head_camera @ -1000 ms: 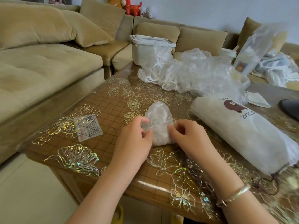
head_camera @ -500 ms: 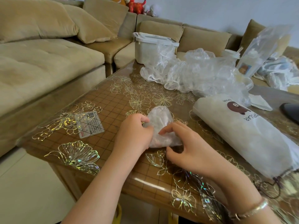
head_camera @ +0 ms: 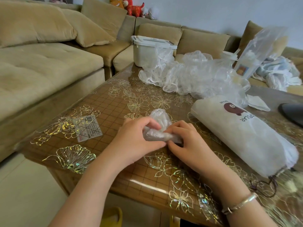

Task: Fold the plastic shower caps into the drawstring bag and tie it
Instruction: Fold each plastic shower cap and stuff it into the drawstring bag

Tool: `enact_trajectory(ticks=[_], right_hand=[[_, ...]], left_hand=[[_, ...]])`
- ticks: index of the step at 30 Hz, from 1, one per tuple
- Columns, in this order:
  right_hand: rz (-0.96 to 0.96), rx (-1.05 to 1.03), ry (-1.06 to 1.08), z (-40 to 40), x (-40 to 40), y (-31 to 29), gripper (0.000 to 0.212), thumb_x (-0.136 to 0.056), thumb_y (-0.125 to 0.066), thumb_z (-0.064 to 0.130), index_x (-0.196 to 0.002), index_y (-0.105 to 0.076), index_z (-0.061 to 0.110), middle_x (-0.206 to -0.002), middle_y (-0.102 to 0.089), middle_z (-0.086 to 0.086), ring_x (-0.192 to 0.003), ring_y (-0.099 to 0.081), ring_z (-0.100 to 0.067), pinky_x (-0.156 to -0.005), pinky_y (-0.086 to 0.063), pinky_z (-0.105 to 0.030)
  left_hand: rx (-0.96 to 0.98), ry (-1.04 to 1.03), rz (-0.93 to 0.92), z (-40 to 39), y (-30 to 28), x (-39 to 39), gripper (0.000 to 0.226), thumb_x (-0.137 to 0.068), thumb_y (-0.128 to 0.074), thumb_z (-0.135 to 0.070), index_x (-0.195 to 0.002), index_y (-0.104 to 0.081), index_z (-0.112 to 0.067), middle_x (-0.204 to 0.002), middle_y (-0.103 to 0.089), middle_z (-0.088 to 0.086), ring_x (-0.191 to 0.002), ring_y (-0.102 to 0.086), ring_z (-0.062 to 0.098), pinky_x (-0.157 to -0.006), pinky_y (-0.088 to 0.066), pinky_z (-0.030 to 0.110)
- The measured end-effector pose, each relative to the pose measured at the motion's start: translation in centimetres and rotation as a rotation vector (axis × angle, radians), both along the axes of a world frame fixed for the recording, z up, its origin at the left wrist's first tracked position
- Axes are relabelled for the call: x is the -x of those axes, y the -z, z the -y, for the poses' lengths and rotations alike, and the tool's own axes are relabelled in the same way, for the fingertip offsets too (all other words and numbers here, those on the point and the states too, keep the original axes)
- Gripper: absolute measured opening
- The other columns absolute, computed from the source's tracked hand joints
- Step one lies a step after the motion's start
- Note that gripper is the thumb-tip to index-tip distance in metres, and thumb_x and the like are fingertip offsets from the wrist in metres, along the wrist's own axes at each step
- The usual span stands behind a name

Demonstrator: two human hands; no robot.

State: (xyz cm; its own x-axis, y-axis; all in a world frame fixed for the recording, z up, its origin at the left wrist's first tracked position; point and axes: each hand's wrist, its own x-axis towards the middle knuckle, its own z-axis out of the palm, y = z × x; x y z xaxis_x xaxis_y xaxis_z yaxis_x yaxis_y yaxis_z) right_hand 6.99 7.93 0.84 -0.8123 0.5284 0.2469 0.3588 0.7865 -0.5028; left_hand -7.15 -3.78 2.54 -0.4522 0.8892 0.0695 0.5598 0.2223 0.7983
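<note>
Cap's near end now rolled over vs before. Left hand (head_camera: 132,141) & right hand (head_camera: 188,145) both pinch the shower cap (head_camera: 157,128) on counter (head_camera: 114,112); fingertips partly hidden. Drawstring bag (head_camera: 242,133) just right, cord blurred.

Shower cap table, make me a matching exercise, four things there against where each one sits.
Things:
1. folded shower cap
2. drawstring bag
3. loose cap pile
4. white lidded bin

Places:
A. far table edge by the sofa
B. between both hands
C. lying at the right of the table
D. heaped across the far middle of the table

Pairs: 1-B, 2-C, 3-D, 4-A
</note>
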Motion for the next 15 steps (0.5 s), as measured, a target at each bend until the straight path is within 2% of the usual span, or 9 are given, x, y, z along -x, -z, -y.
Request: enact_trajectory(ticks=[1,3,5,7,10,13,15], right_hand=[[-0.018,0.020,0.008,-0.1,0.0,0.0,0.015,-0.089,-0.062,0.019,-0.101,-0.069,0.024,-0.104,-0.052,0.019,-0.101,-0.045,-0.007,-0.084,-0.034,-0.011],[-0.056,0.098,0.040,-0.2,-0.2,-0.1,0.011,-0.090,-0.062,0.020,-0.098,-0.069,0.025,-0.099,-0.059,0.016,-0.098,-0.050,-0.008,-0.085,-0.042,-0.021],[-0.112,0.250,0.080,-0.2,-0.4,-0.3,0.007,-0.091,-0.063,0.022,-0.094,-0.069,0.023,-0.088,-0.066,0.007,-0.086,-0.059,-0.011,-0.077,-0.049,-0.031],[-0.185,0.401,0.129,0.0,-0.4,-0.6,0.007,-0.091,-0.063,0.020,-0.091,-0.069,0.018,-0.084,-0.069,-0.004,-0.075,-0.064,-0.016,-0.070,-0.053,-0.034],[-0.237,0.508,0.208,0.0,-0.1,-0.8,0.016,-0.093,-0.064,0.022,-0.084,-0.070,0.010,-0.082,-0.069,-0.016,-0.066,-0.059,-0.015,-0.068,-0.052,-0.031],[-0.216,0.504,0.259,-0.1,0.5,-0.7,0.025,-0.094,-0.062,0.027,-0.076,-0.070,0.010,-0.069,-0.067,-0.012,-0.062,-0.055,-0.012,-0.071,-0.051,-0.039],[-0.193,0.447,0.303,-0.3,1.0,-0.3,0.027,-0.095,-0.062,0.029,-0.071,-0.068,0.017,-0.060,-0.060,0.000,-0.054,-0.048,-0.005,-0.064,-0.046,-0.031]], left_hand=[[-0.015,-0.009,-0.005,-0.1,0.2,0.1,0.022,-0.077,-0.078,-0.035,-0.095,-0.066,-0.037,-0.103,-0.060,-0.020,-0.096,-0.053,-0.005,-0.071,-0.039,0.007],[-0.031,-0.033,-0.010,-0.3,0.6,0.2,0.011,-0.085,-0.071,-0.021,-0.091,-0.069,-0.030,-0.097,-0.068,-0.014,-0.092,-0.060,-0.003,-0.068,-0.042,0.006],[-0.032,-0.068,0.013,-0.3,0.6,0.1,0.008,-0.090,-0.065,-0.019,-0.088,-0.069,-0.026,-0.091,-0.071,-0.010,-0.091,-0.064,0.004,-0.072,-0.043,0.015],[-0.049,-0.106,0.083,-0.4,0.5,0.1,0.007,-0.093,-0.062,-0.022,-0.090,-0.068,-0.024,-0.084,-0.072,-0.008,-0.083,-0.067,0.008,-0.065,-0.045,0.018],[-0.037,-0.152,0.164,-0.7,0.5,-0.2,0.009,-0.095,-0.059,-0.023,-0.096,-0.067,-0.028,-0.077,-0.068,-0.004,-0.065,-0.059,0.008,-0.048,-0.038,0.008],[-0.040,-0.217,0.170,-1.1,0.7,-0.5,0.010,-0.097,-0.056,-0.024,-0.099,-0.065,-0.028,-0.072,-0.060,-0.004,-0.061,-0.052,0.010,-0.044,-0.036,0.008],[-0.077,-0.271,0.062,-1.2,0.9,-0.8,0.012,-0.097,-0.054,-0.029,-0.106,-0.062,-0.027,-0.083,-0.061,-0.008,-0.070,-0.056,0.008,-0.056,-0.043,0.010]])
